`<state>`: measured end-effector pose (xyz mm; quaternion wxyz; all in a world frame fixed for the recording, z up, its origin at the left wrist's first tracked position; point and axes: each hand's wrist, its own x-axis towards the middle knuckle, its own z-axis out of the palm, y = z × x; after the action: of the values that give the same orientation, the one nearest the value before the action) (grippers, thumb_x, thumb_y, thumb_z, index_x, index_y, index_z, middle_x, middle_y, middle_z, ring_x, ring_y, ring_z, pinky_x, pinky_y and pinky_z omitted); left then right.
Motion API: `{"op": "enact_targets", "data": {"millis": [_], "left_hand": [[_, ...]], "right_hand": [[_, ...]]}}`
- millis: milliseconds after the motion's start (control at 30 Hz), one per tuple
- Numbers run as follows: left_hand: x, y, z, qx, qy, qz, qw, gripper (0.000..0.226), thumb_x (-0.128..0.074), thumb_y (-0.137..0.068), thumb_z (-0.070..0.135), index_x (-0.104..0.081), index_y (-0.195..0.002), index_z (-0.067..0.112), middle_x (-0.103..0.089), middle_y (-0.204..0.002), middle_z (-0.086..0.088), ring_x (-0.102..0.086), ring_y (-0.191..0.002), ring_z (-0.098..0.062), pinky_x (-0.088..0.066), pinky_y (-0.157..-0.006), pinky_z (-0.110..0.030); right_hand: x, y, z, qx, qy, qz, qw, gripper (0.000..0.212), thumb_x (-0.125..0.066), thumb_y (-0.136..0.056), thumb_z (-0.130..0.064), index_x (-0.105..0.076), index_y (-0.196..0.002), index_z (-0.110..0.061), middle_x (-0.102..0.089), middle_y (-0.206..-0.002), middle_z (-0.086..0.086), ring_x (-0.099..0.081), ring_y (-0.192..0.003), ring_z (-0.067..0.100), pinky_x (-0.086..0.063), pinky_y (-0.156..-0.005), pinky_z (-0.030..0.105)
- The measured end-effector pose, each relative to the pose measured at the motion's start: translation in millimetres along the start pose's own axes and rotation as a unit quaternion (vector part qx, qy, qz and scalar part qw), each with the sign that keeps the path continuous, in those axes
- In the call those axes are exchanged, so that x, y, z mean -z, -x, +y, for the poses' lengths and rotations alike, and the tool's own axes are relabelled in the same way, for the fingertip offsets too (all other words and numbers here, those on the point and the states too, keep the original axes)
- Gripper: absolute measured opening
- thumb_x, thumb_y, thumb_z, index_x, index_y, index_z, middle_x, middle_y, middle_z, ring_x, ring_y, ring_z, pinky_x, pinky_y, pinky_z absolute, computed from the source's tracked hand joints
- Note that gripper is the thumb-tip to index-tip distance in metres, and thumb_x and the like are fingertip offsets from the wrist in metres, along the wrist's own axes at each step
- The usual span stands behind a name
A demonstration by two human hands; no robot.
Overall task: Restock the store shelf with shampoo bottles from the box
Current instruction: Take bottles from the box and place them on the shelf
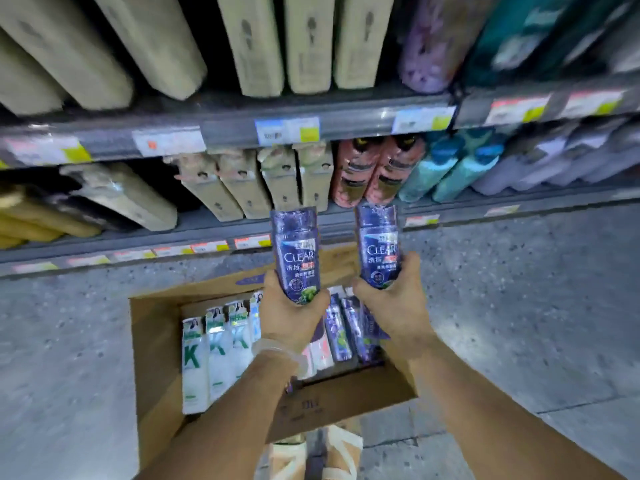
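My left hand (289,313) grips the lower end of a purple CLEAR shampoo bottle (296,247), held upright above the box. My right hand (394,296) grips a second purple CLEAR bottle (377,244) the same way, a little to the right. Below both hands an open cardboard box (156,341) stands on the floor. Inside it lie several white-and-green bottles (216,351) on the left and more purple bottles (341,334) on the right. The shelf (221,226) in front carries beige cartons, pink bottles and teal bottles.
The upper shelf (228,128) holds tall beige cartons (308,43) and purple and teal bottles. Price tags run along both shelf edges. Grey speckled floor (519,289) surrounds the box. My shoes (311,455) show at the bottom edge, just behind the box.
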<state>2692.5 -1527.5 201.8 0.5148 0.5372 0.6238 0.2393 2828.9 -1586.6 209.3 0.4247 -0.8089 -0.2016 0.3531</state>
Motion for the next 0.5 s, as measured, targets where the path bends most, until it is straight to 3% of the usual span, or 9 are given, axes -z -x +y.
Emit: {"op": "enact_targets", "data": {"millis": [133,267,367,500], "left_hand": [[25.7,27.7,119.5,-0.093,0.026,-0.014,0.995,0.046,-0.078,-0.064,0.007,-0.046,-0.08,0.034,-0.058,-0.072,0.022,-0.054,-0.059,0.018,-0.039,-0.05,-0.001],[53.8,68.4,241.0,-0.174,0.066,-0.026,0.982,0.044,-0.077,-0.064,0.007,-0.045,-0.078,0.032,-0.058,-0.071,0.019,-0.054,-0.056,0.017,-0.04,-0.051,-0.003],[72.5,108.3,325.2,-0.235,0.085,-0.05,0.967,0.043,-0.077,-0.065,0.009,-0.043,-0.078,0.032,-0.057,-0.074,0.018,-0.054,-0.061,0.009,-0.04,-0.054,-0.008],[81.9,163.1,416.1,-0.312,0.1,-0.067,0.942,0.041,-0.077,-0.065,0.012,-0.043,-0.077,0.032,-0.056,-0.073,0.018,-0.051,-0.058,0.011,-0.038,-0.05,-0.003]], "right_hand": [[60.7,25.7,-109.8,0.091,-0.017,0.062,0.994,0.052,-0.077,-0.068,-0.017,-0.04,-0.104,-0.025,-0.057,-0.077,-0.018,-0.056,-0.061,-0.012,-0.04,-0.053,0.006],[126.0,68.1,-212.9,0.161,-0.04,0.121,0.979,0.053,-0.077,-0.07,-0.017,-0.038,-0.105,-0.024,-0.057,-0.077,-0.018,-0.056,-0.058,-0.015,-0.039,-0.05,0.003],[175.5,104.9,-279.0,0.21,-0.052,0.164,0.963,0.055,-0.077,-0.07,-0.022,-0.036,-0.107,-0.026,-0.057,-0.08,-0.017,-0.056,-0.061,-0.009,-0.041,-0.054,0.01],[243.9,151.5,-343.5,0.248,-0.068,0.224,0.94,0.054,-0.077,-0.07,-0.025,-0.037,-0.106,-0.024,-0.054,-0.081,-0.015,-0.053,-0.062,-0.008,-0.038,-0.052,0.009]]}}
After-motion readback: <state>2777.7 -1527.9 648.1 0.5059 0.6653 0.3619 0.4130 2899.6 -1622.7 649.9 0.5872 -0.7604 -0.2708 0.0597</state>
